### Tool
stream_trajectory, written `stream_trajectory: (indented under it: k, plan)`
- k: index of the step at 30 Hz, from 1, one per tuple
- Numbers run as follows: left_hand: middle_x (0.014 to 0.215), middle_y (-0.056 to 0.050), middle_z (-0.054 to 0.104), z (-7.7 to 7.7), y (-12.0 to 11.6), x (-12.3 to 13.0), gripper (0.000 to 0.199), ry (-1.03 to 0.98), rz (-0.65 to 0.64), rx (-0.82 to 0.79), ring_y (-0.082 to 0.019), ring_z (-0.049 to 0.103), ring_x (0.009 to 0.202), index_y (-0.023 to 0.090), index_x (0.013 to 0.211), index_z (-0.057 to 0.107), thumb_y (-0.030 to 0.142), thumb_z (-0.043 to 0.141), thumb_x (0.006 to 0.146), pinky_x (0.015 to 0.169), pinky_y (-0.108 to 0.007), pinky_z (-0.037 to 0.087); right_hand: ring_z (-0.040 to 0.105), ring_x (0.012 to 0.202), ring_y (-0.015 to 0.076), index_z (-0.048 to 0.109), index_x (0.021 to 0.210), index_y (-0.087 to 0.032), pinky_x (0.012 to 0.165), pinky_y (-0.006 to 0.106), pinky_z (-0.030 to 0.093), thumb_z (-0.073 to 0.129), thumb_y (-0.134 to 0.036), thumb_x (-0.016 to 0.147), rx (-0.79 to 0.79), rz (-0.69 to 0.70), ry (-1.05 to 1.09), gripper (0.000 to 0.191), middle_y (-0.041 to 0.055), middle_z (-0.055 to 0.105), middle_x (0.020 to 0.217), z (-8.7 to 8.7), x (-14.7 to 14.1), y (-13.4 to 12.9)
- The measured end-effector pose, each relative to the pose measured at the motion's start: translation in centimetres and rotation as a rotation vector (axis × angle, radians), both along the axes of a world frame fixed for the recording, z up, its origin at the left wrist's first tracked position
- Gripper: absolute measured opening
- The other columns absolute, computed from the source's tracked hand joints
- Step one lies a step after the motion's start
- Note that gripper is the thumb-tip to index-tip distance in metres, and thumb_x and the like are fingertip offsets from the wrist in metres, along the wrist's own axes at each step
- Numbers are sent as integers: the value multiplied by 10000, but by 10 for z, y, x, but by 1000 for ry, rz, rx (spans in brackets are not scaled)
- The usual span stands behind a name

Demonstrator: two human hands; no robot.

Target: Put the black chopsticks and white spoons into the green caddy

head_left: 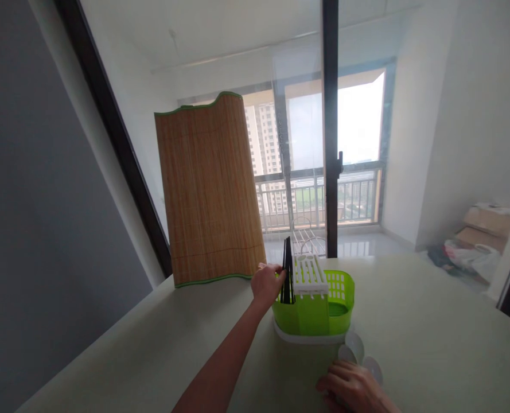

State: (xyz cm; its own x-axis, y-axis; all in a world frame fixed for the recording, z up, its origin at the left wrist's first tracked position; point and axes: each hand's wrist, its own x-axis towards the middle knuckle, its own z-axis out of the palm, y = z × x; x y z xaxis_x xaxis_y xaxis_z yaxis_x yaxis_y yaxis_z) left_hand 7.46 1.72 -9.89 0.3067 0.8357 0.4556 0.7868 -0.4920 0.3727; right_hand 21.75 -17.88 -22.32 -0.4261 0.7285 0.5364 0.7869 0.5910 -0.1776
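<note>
A bundle of black chopsticks point(288, 272) stands nearly upright in the left section of a bright green utensil basket point(312, 315). My left hand point(267, 281) pinches the bundle from the left side, around mid-height. A white slotted rack with small hooks point(310, 274) spans the middle of the basket, which has a white base. In front of the basket, my right hand point(351, 385) rests low over the table with curled fingers. Several pale round pieces, like spoon bowls point(354, 345), lie just beyond its fingers; whether handles run beneath the hand is hidden.
A partly rolled bamboo mat point(207, 189) with green edging stands on the pale table point(427, 332), left of the basket. Behind the table is a glass sliding door with a dark frame point(331, 132). Cardboard boxes point(489, 223) and bags lie beyond it at right.
</note>
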Motion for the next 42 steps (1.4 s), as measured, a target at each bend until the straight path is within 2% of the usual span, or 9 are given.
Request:
stream_trajectory:
  k: [6,11,14,16,20,23,34,37,42]
  plan:
    - [1096,-52,673,0,3,-4,290,-58,-1,52,-252,561,1054,237,1024,718,396,522,881,738,-304,464,604,640,169,600,862,-214,573,270,375,386,-206,897,-32,-1,16,217,30,646,709,3,-1,-2]
    - [1195,-68,605,-5,-17,-17,283,-210,26,227,-240,513,1135,225,1128,647,309,494,905,915,-353,449,576,665,173,581,807,-220,615,285,362,421,-195,912,-29,-86,23,193,12,621,701,12,1,-8]
    - [1160,-71,598,-23,-41,-29,232,-358,-19,411,-224,530,1085,216,1085,637,274,507,902,958,-377,435,566,699,182,596,832,-221,663,303,365,436,-187,934,15,-292,49,193,9,619,720,18,10,-10]
    - [1141,-71,594,-41,-60,-37,207,-391,-73,445,-215,544,1045,218,1067,629,254,512,899,937,-379,456,567,744,199,614,873,-230,704,321,369,440,-202,944,47,-444,65,190,14,630,760,22,20,-11]
    - [1097,-58,602,-75,-92,-45,218,-343,-246,337,-196,578,1010,238,1066,622,201,505,886,860,-324,508,562,829,249,643,915,-241,753,369,364,477,-257,928,110,-654,-15,168,32,635,822,24,39,-9]
    - [1064,-53,623,-87,-108,-43,236,-294,-353,186,-173,616,935,242,1059,628,174,491,879,778,-272,527,551,862,268,657,898,-249,762,392,348,548,-279,890,81,-707,-94,114,37,629,835,24,43,-9]
    - [838,-13,671,-106,-130,-23,248,-267,-529,-226,-127,579,648,240,1043,661,177,516,851,662,-269,485,545,802,243,624,791,-245,758,395,321,574,-241,895,-73,-625,29,116,1,616,749,13,39,-7]
    - [782,-10,680,-109,-134,-22,268,-287,-560,-286,-138,569,595,259,1080,655,232,548,835,614,-281,487,540,717,209,629,853,-231,738,376,336,544,-289,940,-18,-519,138,135,-15,586,676,17,35,-7]
    - [674,-13,630,-106,-139,-20,346,-370,-695,-358,-154,526,537,273,1155,650,353,571,828,522,-289,448,555,685,173,623,1015,-223,719,341,375,538,-258,950,204,-309,266,112,-14,607,711,24,25,-12]
